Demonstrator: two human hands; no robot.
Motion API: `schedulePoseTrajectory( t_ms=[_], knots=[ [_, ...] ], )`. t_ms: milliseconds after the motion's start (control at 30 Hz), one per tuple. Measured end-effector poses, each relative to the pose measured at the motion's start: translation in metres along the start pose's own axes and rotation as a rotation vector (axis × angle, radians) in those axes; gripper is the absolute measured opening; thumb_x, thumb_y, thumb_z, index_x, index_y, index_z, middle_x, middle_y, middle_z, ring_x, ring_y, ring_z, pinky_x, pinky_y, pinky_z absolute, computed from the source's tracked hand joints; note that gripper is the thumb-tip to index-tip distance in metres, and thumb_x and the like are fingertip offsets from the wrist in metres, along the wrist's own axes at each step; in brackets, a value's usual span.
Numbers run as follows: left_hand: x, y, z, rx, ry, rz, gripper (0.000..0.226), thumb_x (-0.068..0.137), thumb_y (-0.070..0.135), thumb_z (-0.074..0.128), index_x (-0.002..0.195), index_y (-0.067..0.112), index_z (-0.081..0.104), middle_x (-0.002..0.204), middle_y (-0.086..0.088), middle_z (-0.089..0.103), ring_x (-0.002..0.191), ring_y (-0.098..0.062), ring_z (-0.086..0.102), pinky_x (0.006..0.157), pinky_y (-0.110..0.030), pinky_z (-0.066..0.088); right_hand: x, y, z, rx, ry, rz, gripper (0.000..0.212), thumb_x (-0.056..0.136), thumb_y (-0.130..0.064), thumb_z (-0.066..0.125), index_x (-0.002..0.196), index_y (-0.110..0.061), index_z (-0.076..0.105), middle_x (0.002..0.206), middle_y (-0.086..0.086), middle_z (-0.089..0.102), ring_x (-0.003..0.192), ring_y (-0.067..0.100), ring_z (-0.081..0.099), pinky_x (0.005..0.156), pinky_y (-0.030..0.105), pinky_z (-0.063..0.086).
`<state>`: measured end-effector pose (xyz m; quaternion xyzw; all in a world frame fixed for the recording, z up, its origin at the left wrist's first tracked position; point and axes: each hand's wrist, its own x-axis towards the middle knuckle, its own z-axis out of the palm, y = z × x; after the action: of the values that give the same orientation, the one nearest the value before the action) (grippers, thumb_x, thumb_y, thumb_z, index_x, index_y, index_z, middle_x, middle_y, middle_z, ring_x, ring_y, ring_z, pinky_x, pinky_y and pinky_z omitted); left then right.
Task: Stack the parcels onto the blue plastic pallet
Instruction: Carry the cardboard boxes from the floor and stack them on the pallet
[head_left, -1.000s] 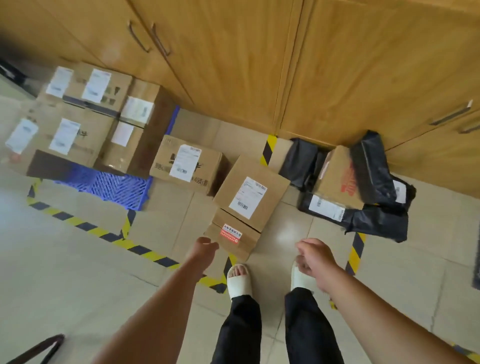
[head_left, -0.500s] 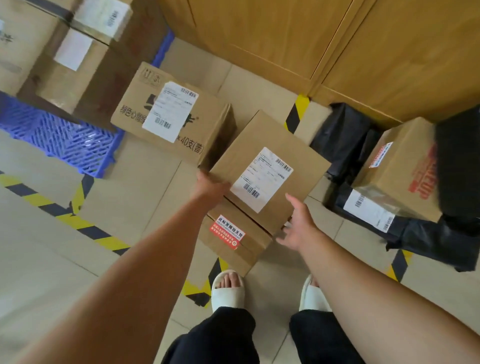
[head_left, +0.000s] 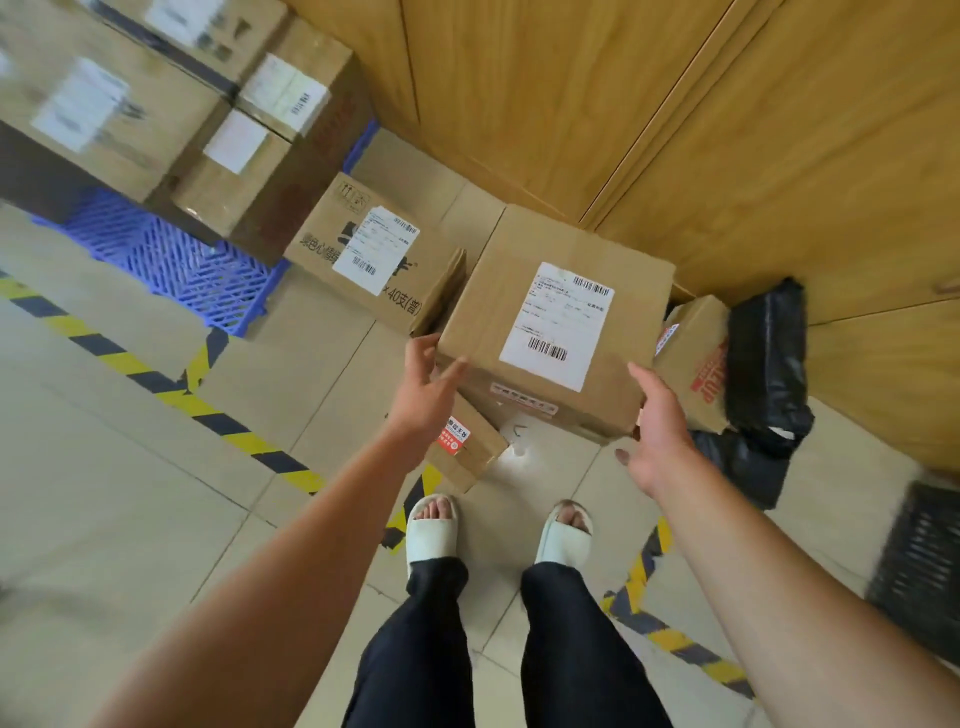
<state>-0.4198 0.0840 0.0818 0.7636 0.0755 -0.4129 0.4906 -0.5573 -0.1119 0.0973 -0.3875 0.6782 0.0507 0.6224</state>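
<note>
Now the left hand (head_left: 426, 382) and right hand (head_left: 658, 423) press, fingers spread, on the near corners of the centre box (head_left: 556, 312); without fingers underneath, it may slip before reaching the upper-left pallet (head_left: 171, 262).

Blue plastic grid pallet (head_left: 171, 260) upper left of frame; stack of brown cardboard boxes (head_left: 104, 119) on it. Brown cardboard carton with printed side text (head_left: 322, 228) on floor, just right of pallet. Large brown cardboard box with white label (head_left: 519, 270) at frame centre, beside that carton. Left hand (head_left: 426, 384) on its lower-left edge, right hand (head_left: 654, 421) at its lower-right corner. Small brown cardboard box with red sticker (head_left: 467, 441) partly hidden below it. Brown cardboard box with red print (head_left: 696, 364) to its right, black plastic mailer bags (head_left: 763, 353) further right. Wooden cabinet doors (head_left: 571, 104) behind everything, across top.
</note>
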Motion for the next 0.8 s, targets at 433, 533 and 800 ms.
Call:
schedulePoseTrajectory(
  t_ms=[433, 533, 800],
  knots=[
    [-0.315, 0.113, -0.128, -0.285, 0.248, -0.145, 0.018, 0.096, 0.040, 0.057, 0.105, 0.025, 0.058, 0.101, -0.007, 0.061, 0.082, -0.016, 0.059, 0.072, -0.038, 0.053, -0.315, -0.022, -0.045, -0.215, -0.160, -0.133, 0.030, 0.093, -0.038, 0.062, 0.119, -0.024, 0.065, 0.111, 0.003, 0.070, 0.099, 0.024, 0.065, 0.082, 0.038, 0.052],
    [-0.363, 0.110, -0.161, -0.373, 0.369, -0.196, 0.023, 0.095, 0.041, 0.058, 0.106, 0.020, 0.055, 0.104, -0.004, 0.062, 0.088, -0.016, 0.060, 0.060, -0.028, 0.052, -0.348, -0.023, -0.023, -0.294, -0.306, -0.143, 0.025, 0.095, -0.035, 0.060, 0.116, -0.023, 0.065, 0.106, 0.005, 0.069, 0.093, 0.023, 0.064, 0.073, 0.036, 0.050],
    [-0.447, 0.076, -0.254, -0.617, 0.617, -0.143, 0.024, 0.096, 0.034, 0.052, 0.114, 0.021, 0.062, 0.109, -0.004, 0.064, 0.099, -0.019, 0.060, 0.076, -0.034, 0.050, -0.422, -0.028, 0.095, -0.513, -0.634, -0.320, 0.049, 0.092, -0.030, 0.065, 0.137, -0.018, 0.053, 0.115, 0.007, 0.069, 0.095, 0.023, 0.067, 0.068, 0.032, 0.051]
  ],
)
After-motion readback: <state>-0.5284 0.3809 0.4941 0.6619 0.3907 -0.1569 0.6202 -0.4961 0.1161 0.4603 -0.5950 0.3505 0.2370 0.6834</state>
